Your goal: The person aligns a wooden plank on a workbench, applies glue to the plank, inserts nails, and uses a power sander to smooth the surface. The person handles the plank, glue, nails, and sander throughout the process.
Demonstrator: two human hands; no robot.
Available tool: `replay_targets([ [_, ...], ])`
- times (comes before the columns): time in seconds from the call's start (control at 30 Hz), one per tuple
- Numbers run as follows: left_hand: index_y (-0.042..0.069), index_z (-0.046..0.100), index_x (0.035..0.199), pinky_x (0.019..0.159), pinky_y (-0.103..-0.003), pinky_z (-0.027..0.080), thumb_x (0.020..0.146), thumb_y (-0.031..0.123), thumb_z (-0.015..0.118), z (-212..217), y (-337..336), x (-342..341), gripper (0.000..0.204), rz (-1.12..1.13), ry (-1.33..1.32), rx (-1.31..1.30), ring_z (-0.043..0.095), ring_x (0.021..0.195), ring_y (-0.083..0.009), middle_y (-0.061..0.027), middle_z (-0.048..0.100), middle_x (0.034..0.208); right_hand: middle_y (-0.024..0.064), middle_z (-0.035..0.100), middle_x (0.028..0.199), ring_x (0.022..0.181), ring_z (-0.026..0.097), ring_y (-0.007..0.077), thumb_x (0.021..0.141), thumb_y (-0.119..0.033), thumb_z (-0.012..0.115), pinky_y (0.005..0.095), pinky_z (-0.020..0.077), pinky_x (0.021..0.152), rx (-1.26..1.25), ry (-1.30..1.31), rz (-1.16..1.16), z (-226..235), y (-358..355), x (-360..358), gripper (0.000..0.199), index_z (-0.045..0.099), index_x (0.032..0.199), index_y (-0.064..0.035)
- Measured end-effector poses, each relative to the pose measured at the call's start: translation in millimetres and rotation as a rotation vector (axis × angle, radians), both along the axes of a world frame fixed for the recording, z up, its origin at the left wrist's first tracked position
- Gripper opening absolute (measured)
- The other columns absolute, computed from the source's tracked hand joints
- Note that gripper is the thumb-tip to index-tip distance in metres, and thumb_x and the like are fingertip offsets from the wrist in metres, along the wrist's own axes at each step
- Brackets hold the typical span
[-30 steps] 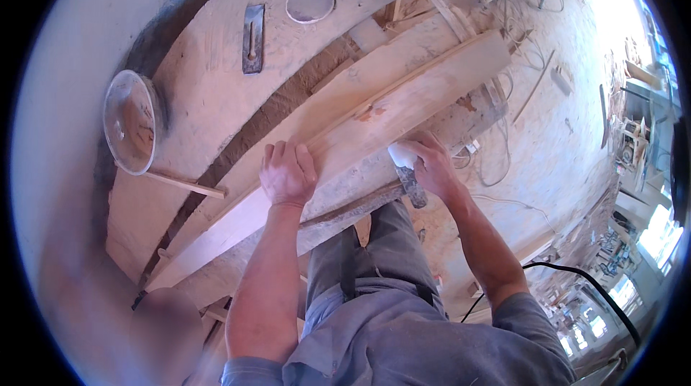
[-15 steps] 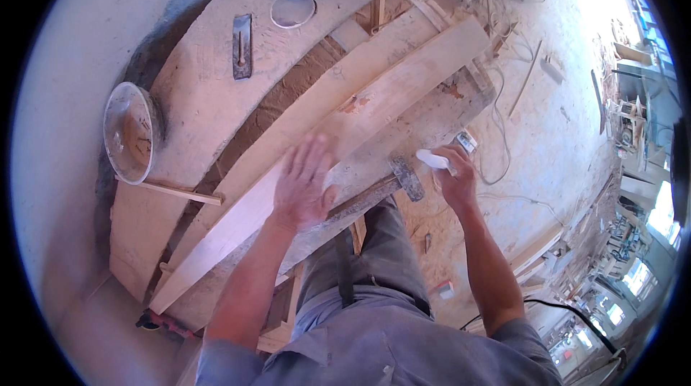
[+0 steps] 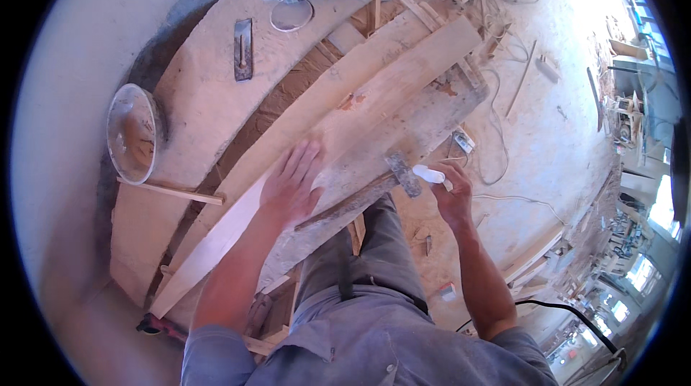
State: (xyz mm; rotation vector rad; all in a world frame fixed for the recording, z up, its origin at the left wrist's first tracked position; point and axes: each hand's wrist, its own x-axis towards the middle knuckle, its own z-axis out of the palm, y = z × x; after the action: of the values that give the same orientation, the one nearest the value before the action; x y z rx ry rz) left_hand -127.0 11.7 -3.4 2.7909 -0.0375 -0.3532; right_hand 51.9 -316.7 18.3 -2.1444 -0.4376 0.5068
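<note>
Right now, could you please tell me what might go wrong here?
The hammer lies at the grey work surface's near edge, close to the right hand, so a bump might knock it down. The left hand lies bare on the pale board, so a splinter could catch the palm.

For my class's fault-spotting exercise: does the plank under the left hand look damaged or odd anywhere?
Yes: a reddish-brown patch on the plank, beyond the left hand. It looks odd because the surrounding wood is pale; whether it is a knot or damage, I cannot tell.
</note>
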Motion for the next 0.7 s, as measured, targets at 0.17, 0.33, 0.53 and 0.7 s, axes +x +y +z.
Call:
replay_targets([
  [0.17,-0.002,0.039,0.154,0.129,-0.052,0.019,0.088,0.035,0.068,12.3,8.7,-45.1,0.081,0.065,0.048,-0.016,0.019,0.159,-0.0371,-0.0197,0.024,0.170,0.0072,0.069,0.110,0.105,0.065,0.0192,0.080,0.009,0.069,0.0316,0.0503,0.092,0.063,0.025,-0.020,-4.1,3.4,1.2,0.031,0.074,0.109,-0.0023],
  [0.33,-0.002,0.038,0.156,0.130,-0.050,0.015,0.089,0.038,0.068,5.1,-12.9,27.0,0.083,0.021,-0.024,-0.076,0.017,0.160,-0.0354,-0.0194,0.025,0.170,0.0065,0.069,0.110,0.102,0.065,0.0171,0.082,0.007,0.069,0.0311,0.0507,0.089,0.051,0.051,-0.034,2.3,-0.9,-1.1,0.030,0.074,0.111,-0.0023],
  [0.53,-0.001,0.038,0.157,0.131,-0.046,0.008,0.098,0.044,0.058,7.7,-35.8,96.4,0.077,-0.094,-0.043,-0.044,0.011,0.161,-0.0320,-0.0167,0.020,0.172,0.0096,0.070,0.107,0.102,0.067,0.0218,0.081,0.008,0.070,0.0324,0.0507,0.091,0.034,0.032,-0.007,10.3,8.6,-8.1,0.031,0.074,0.110,-0.0021],
  [0.7,-0.002,0.033,0.158,0.131,-0.046,0.007,0.099,0.039,0.059,11.8,-13.4,35.0,0.076,0.206,0.121,-0.116,0.008,0.162,-0.0329,-0.0174,0.015,0.174,0.0062,0.069,0.106,0.098,0.064,0.0169,0.087,0.003,0.071,0.0305,0.0500,0.088,0.041,-0.003,0.012,14.6,16.9,-12.4,0.023,0.073,0.109,-0.0006],
])
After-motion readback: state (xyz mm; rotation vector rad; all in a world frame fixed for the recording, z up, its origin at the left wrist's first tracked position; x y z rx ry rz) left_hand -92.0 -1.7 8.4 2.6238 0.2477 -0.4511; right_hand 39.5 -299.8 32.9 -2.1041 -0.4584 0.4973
